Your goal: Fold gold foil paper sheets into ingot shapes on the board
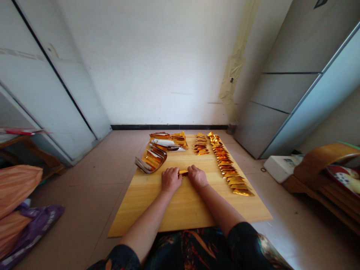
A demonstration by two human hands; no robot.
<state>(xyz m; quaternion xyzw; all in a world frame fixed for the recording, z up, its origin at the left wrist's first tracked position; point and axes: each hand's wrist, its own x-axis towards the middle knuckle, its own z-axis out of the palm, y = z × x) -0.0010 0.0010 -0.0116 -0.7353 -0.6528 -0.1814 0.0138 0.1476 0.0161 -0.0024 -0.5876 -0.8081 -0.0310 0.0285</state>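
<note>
A white wall (163, 63) forms the background, with a tall grey cabinet (270, 108) at right. On the floor side of the wall, a wooden board (185, 213) serves as the work surface. A long row of folded gold pieces (228, 174) lines its right side. Loose gold sheets (153, 159) lie curled at the far left corner. A shorter row of gold pieces (200, 145) lies between. The left hand (171, 180) and right hand (197, 176) are clamped on opposite ends of one gold strip (183, 172), located near the board's centre.
</note>
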